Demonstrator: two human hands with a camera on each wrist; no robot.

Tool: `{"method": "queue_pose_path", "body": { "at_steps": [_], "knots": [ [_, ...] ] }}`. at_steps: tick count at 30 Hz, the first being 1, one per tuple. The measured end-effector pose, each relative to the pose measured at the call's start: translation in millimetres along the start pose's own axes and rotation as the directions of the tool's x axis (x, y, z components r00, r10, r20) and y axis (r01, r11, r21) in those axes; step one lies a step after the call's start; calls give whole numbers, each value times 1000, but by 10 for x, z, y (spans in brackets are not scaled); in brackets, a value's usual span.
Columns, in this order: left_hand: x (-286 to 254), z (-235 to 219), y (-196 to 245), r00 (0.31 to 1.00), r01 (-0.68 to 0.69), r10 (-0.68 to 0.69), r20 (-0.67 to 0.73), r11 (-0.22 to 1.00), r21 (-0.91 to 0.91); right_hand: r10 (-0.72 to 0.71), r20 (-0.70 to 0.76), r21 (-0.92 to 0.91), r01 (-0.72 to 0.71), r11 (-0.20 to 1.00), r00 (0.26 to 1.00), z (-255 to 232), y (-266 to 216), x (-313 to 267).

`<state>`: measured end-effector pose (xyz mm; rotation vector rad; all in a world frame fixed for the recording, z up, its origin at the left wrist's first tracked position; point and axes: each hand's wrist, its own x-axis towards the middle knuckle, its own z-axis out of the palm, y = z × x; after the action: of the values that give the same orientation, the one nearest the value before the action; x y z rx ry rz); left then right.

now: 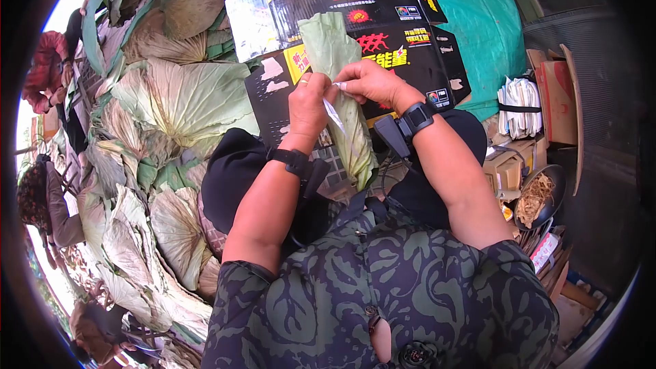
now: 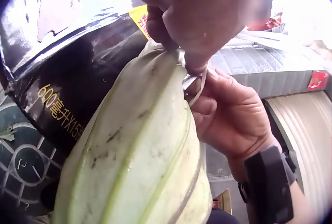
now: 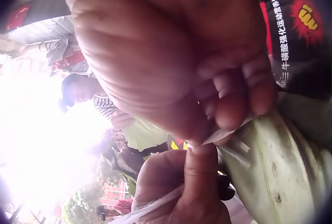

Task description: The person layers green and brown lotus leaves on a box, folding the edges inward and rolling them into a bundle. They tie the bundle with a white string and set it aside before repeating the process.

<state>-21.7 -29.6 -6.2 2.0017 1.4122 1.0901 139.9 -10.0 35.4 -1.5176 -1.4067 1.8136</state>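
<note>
A long bundle of folded pale green leaves lies lengthwise in front of the person, its far end over a black printed cardboard sheet. A thin white strip runs round the bundle near its middle. My left hand, fingers curled, pinches this strip at the bundle's left side, and a loose tail hangs below the fist. From the right, my right hand pinches the strip between thumb and fingertips, right beside the left hand. In the right wrist view the strip trails past the left thumb. Ribs show on the leaves in the left wrist view.
Large dried leaves are heaped on the left. Under the bundle is the black cardboard, with a green sheet beyond it. On the right are a strapped white stack, cartons and a pan. Other people sit at far left.
</note>
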Motion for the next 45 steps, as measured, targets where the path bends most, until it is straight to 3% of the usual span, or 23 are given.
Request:
{"method": "queue_pose_path", "body": {
  "at_steps": [2, 4, 5, 8, 12, 13, 15, 16, 17, 19, 20, 21, 23, 25, 27, 28, 32, 34, 35, 37, 39, 41, 45],
  "knots": [
    [5, -18, -42, 999, -10, 9, 37, 1000, 19, 12, -21, -29, -13, 999, 1000, 19, 37, 10],
    [30, -94, -7, 992, 11, -19, 125, 998, 59, -366, -68, -535, 275, 798, 928, 62, 62, 4],
    [31, -135, 11, 992, 10, -18, 127, 998, 61, -366, -70, -533, 276, 800, 928, 77, 76, -9],
    [48, -321, 116, 939, 139, -194, 283, 969, 204, -507, -128, -894, 121, 431, 852, 177, -99, -153],
    [16, -409, 165, 884, 210, -294, 365, 944, 254, -393, -229, -946, -107, 307, 891, 138, -60, -219],
    [5, -386, 130, 884, 210, -293, 364, 945, 252, -393, -228, -946, -108, 305, 891, 144, -40, -205],
    [8, -316, 49, 965, 87, -31, 260, 974, -209, -357, -247, -933, -122, 338, 901, 178, -9, -173],
    [9, -251, 56, 960, 199, -76, 268, 861, -467, -359, -225, -937, -100, 336, 906, 213, -8, -158],
    [2, -215, 50, 961, 197, -74, 266, 860, -471, -359, -227, -938, -103, 332, 905, 222, 5, -148],
    [47, -247, 117, 765, 643, -333, 550, 438, -628, -339, -166, -906, -8, 424, 926, 234, 56, -110],
    [70, -273, 142, 738, 674, -368, 566, 417, -609, -406, -188, -888, 21, 459, 895, 194, 106, -88],
    [62, -248, 116, 740, 672, -371, 560, 415, -613, -407, -181, -891, 27, 454, 895, 157, 67, -101],
    [-1, -143, 35, 801, 595, -293, 521, 473, -650, -341, -282, -669, 72, 740, 897, 99, 15, -141],
    [-39, -61, -15, 806, 589, -305, 507, 496, -638, -407, -322, -642, 118, 757, 855, 143, 1, -151],
    [-46, -56, -37, 910, 314, -177, 376, 885, -344, -300, -265, -625, 74, 777, 916, 205, -58, -150],
    [-34, -85, 3, 954, 128, -56, 295, 964, -234, -330, -262, -670, 75, 738, 907, 258, -82, -138],
    [-19, -128, -7, 912, 319, -216, 349, 908, -272, -375, -183, -682, 157, 714, 909, 295, -134, -116],
    [-23, -123, -52, 873, 434, -281, 399, 821, -370, -476, -250, -346, 382, 857, 843, 197, -39, -38],
    [-28, -121, -75, 824, 539, -333, 459, 711, -452, -476, -252, -345, 381, 857, 843, 173, 31, -19],
    [5, -141, -80, 794, 587, -354, 495, 659, -470, -460, -88, -678, 285, 678, 884, 133, 145, -5],
    [27, -193, -70, 749, 658, -381, 542, 527, -538, -555, -114, -746, 298, 596, 824, 200, 185, -31],
    [69, -260, -53, 712, 698, -418, 564, 504, -509, -462, -213, -824, 95, 558, 861, 261, 128, -109],
    [122, -279, -69, 588, 802, -502, 634, 257, -540, -554, -51, -892, 211, 399, 831, 412, 30, -305]
  ]
}}
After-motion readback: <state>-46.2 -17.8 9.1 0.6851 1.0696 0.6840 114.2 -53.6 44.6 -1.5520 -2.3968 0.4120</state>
